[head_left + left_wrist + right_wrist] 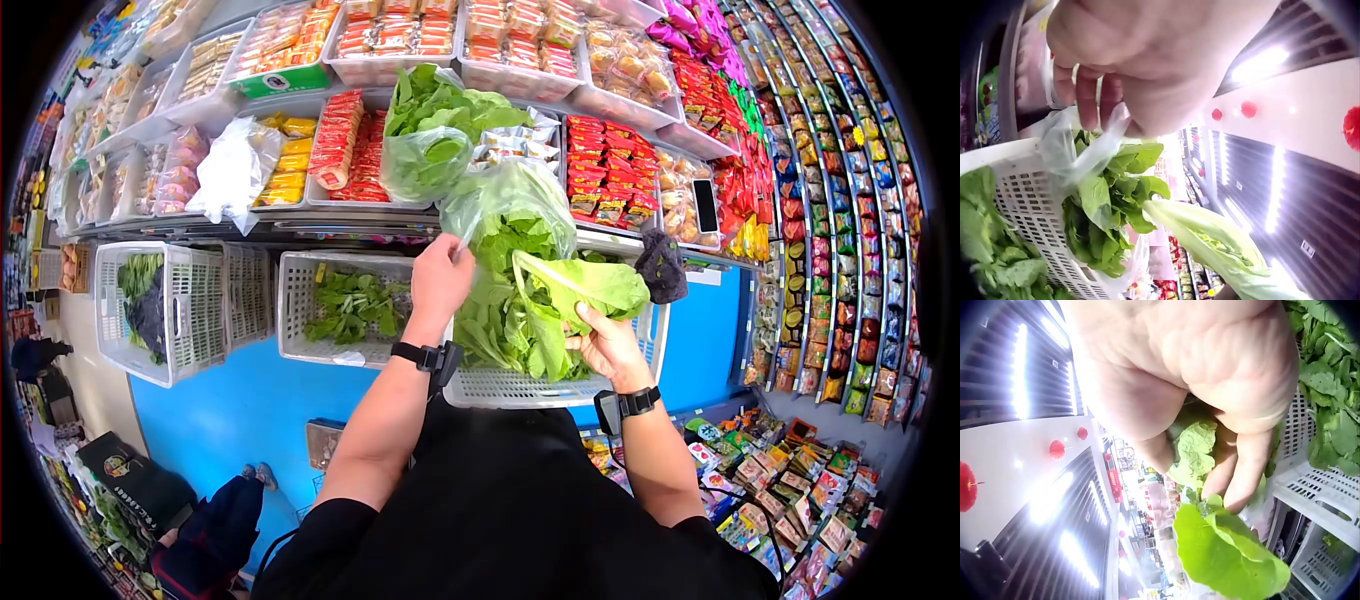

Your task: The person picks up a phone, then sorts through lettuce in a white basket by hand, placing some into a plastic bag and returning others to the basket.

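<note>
My left hand (pixel 440 278) pinches the rim of a clear plastic bag (pixel 500 200), its film (pixel 1075 150) hanging below the fingers in the left wrist view. Green leaves show inside the bag. On the right, my right hand (pixel 606 345) grips a bunch of pale-stemmed leafy greens (pixel 585 283), thumb on one side and fingers on the other. Its stem end points toward the bag, while a bright leaf (pixel 1229 550) sticks out past the fingers in the right wrist view. Loose greens (pixel 500 330) fill the white crate (pixel 515 393) below both hands.
Another bag of greens (pixel 430 110) rests on the snack display behind. Crates with greens (pixel 350 310) stand to the left. A phone (pixel 706 205) and a dark bundle (pixel 660 265) lie at the display's right. A person (pixel 215 530) is at lower left.
</note>
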{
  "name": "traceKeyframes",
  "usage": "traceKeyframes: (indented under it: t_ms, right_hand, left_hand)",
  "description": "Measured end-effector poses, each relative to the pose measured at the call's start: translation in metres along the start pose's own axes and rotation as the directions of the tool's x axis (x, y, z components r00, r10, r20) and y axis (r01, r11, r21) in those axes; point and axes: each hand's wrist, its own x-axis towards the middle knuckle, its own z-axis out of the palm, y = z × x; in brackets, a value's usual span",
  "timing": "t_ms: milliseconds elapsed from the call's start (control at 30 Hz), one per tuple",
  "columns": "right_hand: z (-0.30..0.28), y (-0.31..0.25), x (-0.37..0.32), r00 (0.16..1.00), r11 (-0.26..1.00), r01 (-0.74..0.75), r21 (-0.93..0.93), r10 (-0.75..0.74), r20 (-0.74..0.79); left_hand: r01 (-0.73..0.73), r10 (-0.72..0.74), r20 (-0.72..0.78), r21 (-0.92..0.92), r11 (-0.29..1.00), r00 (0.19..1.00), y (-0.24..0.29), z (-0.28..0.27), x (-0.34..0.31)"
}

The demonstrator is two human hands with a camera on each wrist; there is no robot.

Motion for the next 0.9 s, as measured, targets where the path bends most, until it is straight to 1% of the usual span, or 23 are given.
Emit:
traceKeyframes:
  t_ms: [33, 67, 100, 167, 233, 267, 300, 333, 367, 433, 467, 500, 567, 600, 633, 700, 733, 767, 833, 867, 900]
  right_hand:
    - [0.008, -0.004, -0.001, 1.0, 1.0, 0.027, 0.016, -0.027, 0.0]
    - [0.017, -0.009, -0.001, 0.998, 0.998, 0.049, 0.03, -0.049, 0.031]
    - [0.02, -0.006, 0.004, 0.998, 0.998, 0.046, 0.03, -0.047, 0.03]
    - [0.025, 0.0, 0.016, 0.999, 0.998, 0.038, 0.042, -0.039, 0.031]
    - [0.042, 0.003, 0.027, 0.999, 0.999, 0.032, 0.038, -0.033, 0.037]
    - [0.051, 0.006, 0.034, 0.999, 0.999, 0.034, 0.011, -0.034, 0.0]
    - [0.061, 0.01, 0.041, 0.999, 0.999, 0.035, -0.016, -0.036, -0.037]
    - [0.069, 0.017, 0.05, 0.992, 0.997, 0.078, -0.019, -0.079, -0.102]
    - [0.069, 0.021, 0.057, 0.992, 0.997, 0.074, -0.019, -0.076, -0.101]
    - [0.067, 0.028, 0.067, 0.977, 0.98, 0.149, -0.131, -0.166, -0.133]
    - [0.065, 0.028, 0.067, 0.978, 0.984, 0.11, -0.139, -0.132, -0.16]
    - [0.067, 0.025, 0.063, 0.979, 0.984, 0.106, -0.144, -0.129, -0.155]
    - [0.071, 0.018, 0.045, 0.966, 0.975, 0.098, -0.199, -0.142, -0.217]
    - [0.063, 0.016, 0.039, 0.971, 0.976, 0.075, -0.205, -0.118, -0.207]
    - [0.055, 0.014, 0.035, 0.977, 0.979, 0.052, -0.199, -0.092, -0.194]
    - [0.05, 0.01, 0.024, 0.982, 0.987, 0.13, -0.089, -0.141, -0.128]
    - [0.046, 0.007, 0.02, 0.985, 0.991, 0.13, -0.028, -0.132, -0.115]
    - [0.046, 0.006, 0.016, 0.985, 0.991, 0.128, -0.03, -0.131, -0.113]
    - [0.05, 0.001, 0.011, 0.972, 0.974, 0.213, 0.08, -0.203, -0.116]
    - [0.055, -0.001, 0.01, 0.971, 0.97, 0.22, 0.1, -0.208, -0.119]
    - [0.057, -0.001, 0.012, 0.971, 0.97, 0.219, 0.102, -0.207, -0.116]
  left_hand:
    - [0.002, -0.002, -0.003, 0.001, 1.0, 1.0, 0.004, -0.001, 0.0]
    - [-0.008, 0.001, -0.07, -0.099, 0.995, 0.998, 0.008, -0.002, -0.001]
    - [-0.025, -0.002, -0.136, -0.196, 0.98, 0.991, 0.013, -0.003, -0.002]
    - [-0.026, 0.0, -0.123, -0.216, 0.976, 0.992, 0.016, -0.002, -0.003]
    - [-0.028, -0.01, -0.112, -0.336, 0.942, 0.994, 0.01, 0.003, 0.0]
    - [-0.024, -0.015, -0.113, -0.332, 0.943, 0.993, 0.006, 0.004, 0.002]
    - [-0.027, -0.014, -0.099, -0.408, 0.912, 0.995, 0.004, 0.005, 0.005]
    - [-0.03, -0.012, -0.085, -0.483, 0.875, 0.996, 0.002, 0.005, 0.006]
    - [-0.028, -0.015, -0.086, -0.482, 0.876, 0.996, 0.001, 0.003, 0.007]
    - [-0.017, -0.025, -0.104, -0.381, 0.925, 0.994, 0.001, -0.004, 0.007]
    - [0.004, -0.046, -0.121, -0.327, 0.945, 0.992, 0.001, -0.006, 0.007]
    - [0.006, -0.051, -0.127, -0.329, 0.944, 0.991, 0.0, -0.006, 0.009]
    - [0.115, -0.156, -0.13, -0.276, 0.954, 0.979, -0.005, -0.004, 0.013]
    - [0.091, -0.143, -0.179, -0.267, 0.959, 0.973, -0.012, 0.002, 0.018]
    - [0.093, -0.147, -0.186, -0.269, 0.959, 0.972, -0.011, 0.0, 0.02]
    - [0.09, -0.119, -0.169, -0.169, 0.982, 0.978, -0.008, -0.001, 0.025]
    - [0.082, -0.109, -0.178, -0.149, 0.985, 0.978, -0.009, 0.0, 0.028]
    - [0.083, -0.11, -0.181, -0.151, 0.985, 0.977, -0.007, 0.002, 0.03]
    - [0.094, -0.106, -0.12, -0.107, 0.99, 0.987, -0.002, 0.009, 0.034]
    - [0.078, -0.086, -0.12, -0.071, 0.994, 0.989, -0.005, 0.018, 0.037]
    - [0.083, -0.086, -0.067, -0.037, 0.996, 0.994, -0.001, 0.026, 0.037]
